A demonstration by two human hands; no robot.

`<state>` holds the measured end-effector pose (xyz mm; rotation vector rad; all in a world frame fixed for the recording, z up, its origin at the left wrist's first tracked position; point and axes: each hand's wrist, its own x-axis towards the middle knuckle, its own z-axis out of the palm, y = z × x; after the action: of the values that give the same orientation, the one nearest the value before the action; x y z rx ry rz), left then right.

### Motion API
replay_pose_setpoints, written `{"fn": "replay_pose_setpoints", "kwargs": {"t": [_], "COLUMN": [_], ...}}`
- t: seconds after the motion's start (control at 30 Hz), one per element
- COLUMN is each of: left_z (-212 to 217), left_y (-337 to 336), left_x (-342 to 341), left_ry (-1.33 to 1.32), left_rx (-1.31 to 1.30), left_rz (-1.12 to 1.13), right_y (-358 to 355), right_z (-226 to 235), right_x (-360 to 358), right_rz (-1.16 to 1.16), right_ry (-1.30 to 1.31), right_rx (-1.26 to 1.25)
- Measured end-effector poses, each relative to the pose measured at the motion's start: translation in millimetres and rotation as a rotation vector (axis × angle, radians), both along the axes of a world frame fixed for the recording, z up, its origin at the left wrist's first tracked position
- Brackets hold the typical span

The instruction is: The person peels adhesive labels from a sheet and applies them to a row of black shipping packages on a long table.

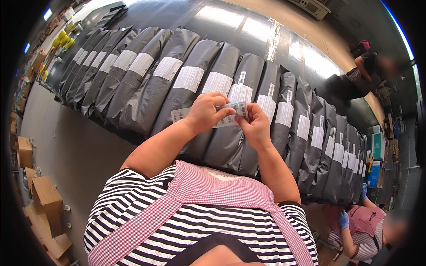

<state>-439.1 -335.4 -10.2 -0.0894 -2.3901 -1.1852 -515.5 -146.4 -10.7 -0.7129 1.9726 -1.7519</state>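
Between my two hands is a strip of barcode stickers (236, 107), held above a long row of grey plastic mailing bags (188, 99). My left hand (207, 111) pinches the strip, and one end of it sticks out to the left behind the wrist. My right hand (256, 124) grips the other end with thumb and fingers. Each bag nearby bears a white label (189, 79). Some bags on the right, and one just beyond my hands, also carry a small barcode sticker (242, 77) above the label.
The bags stand packed on a dark table (177, 15). At the lower right a co-worker in blue gloves (343, 219) stands by the row; another person (368, 66) is at the far right. Cardboard boxes (46, 199) stand at the left, yellow tape rolls (62, 40) farther back.
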Motion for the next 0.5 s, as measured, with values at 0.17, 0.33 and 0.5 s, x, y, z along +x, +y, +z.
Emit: {"fn": "replay_pose_setpoints", "kwargs": {"t": [0.17, 0.33, 0.5], "left_z": [7.5, 14.4, 11.1], "left_y": [-4.0, -11.4, -48.9], "left_x": [18.6, 33.5, 28.7], "left_ry": [-0.178, -0.414, -0.501], "left_rx": [0.107, 0.126, -0.120], "left_rz": [0.070, 0.223, 0.116], "right_y": [-8.4, -24.5, -56.0], "right_z": [-10.4, -28.6, -27.0], "right_x": [1.9, -11.3, -55.1], "right_rz": [0.029, -0.050, -0.168], "right_ry": [-0.037, -0.023, -0.127], "right_rx": [-0.021, -0.002, -0.133]}}
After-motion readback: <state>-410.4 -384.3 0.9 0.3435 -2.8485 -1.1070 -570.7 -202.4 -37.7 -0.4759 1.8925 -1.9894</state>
